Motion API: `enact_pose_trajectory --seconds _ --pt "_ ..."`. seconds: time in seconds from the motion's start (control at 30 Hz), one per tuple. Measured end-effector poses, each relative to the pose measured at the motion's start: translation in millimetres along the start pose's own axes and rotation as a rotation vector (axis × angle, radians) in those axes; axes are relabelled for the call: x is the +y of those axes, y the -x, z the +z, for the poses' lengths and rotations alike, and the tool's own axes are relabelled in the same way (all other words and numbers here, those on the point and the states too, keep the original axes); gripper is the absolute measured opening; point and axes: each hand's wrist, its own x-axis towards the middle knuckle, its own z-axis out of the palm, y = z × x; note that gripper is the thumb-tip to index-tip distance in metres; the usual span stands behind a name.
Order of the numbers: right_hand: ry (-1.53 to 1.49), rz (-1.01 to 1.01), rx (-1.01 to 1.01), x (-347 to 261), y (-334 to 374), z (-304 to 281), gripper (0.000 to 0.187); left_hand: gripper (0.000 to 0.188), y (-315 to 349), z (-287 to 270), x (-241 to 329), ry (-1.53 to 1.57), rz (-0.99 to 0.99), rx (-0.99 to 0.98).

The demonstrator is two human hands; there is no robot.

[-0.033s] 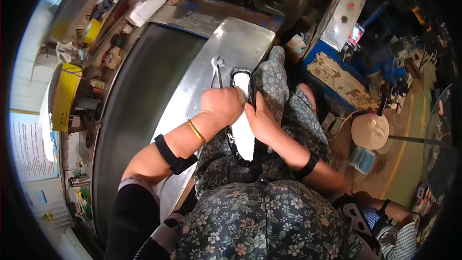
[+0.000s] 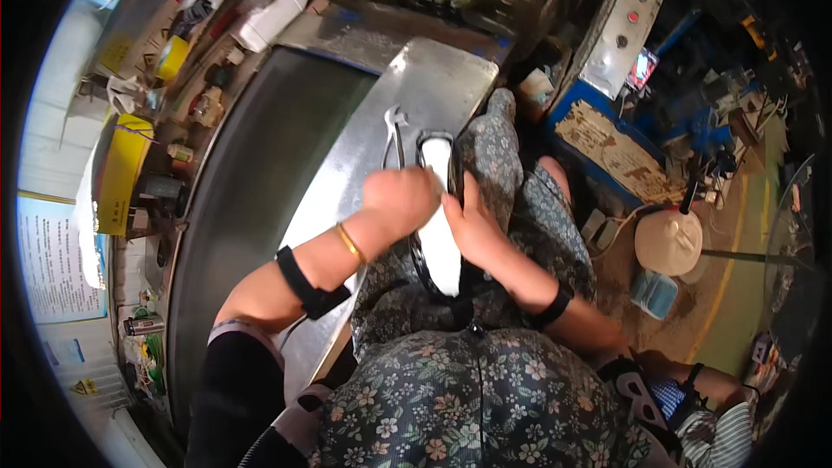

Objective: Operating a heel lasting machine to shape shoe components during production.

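Sole-up across my lap lies a shoe (image 2: 440,247) with a long white bottom and a glossy black rim. My left hand (image 2: 400,198) is closed in a fist over its left edge, gripping metal pincers (image 2: 395,132) whose jaws stick out past the far side of the fist. Against the shoe's right side rests my right hand (image 2: 475,227), thumb at the rim and fingers along the edge, holding it. The fists cover the shoe's middle and the pincers' handles.
A sloping metal plate (image 2: 433,78) lies beyond my left arm, beside a dark conveyor belt (image 2: 260,147). Cluttered shelving (image 2: 186,104) runs along the left. At right stand a blue-framed machine (image 2: 615,143) and a round beige stool (image 2: 667,241). Another person's forearm (image 2: 715,381) shows lower right.
The whole view has shifted slightly, and the shoe and both hands sit a little lower in it. The left fist is blurred by motion; both grips stay the same.
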Motion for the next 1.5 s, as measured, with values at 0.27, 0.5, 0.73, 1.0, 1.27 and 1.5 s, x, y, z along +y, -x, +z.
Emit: enact_pose_trajectory --seconds 0.27,0.5,0.73,1.0,1.27,1.5 --pt "-0.106 -0.128 0.177 16.4 0.1 13.5 0.067 0.040 2.9 32.0 18.5 0.348 -0.334 0.235" --pt "-0.648 -0.115 -0.093 7.9 -16.4 -14.6 0.060 0.060 -9.7 47.8 13.2 2.267 -0.360 0.118" --pt "-0.767 0.116 -0.071 -0.7 -11.6 -12.1 0.058 0.073 -13.0 58.5 15.1 1.698 -0.288 0.230" --pt "-0.667 -0.145 -0.238 14.9 -11.3 -14.3 0.064 0.059 -20.9 81.4 -39.8 2.391 0.158 -0.131" --pt "0.126 -0.312 -0.238 -3.5 21.2 -74.2 0.082 0.095 -28.9 31.5 42.3 2.107 -0.585 0.313" --pt "-0.430 -0.298 0.213 10.8 52.1 -201.2 0.071 0.053 -29.1 36.2 44.9 1.509 0.117 0.484"
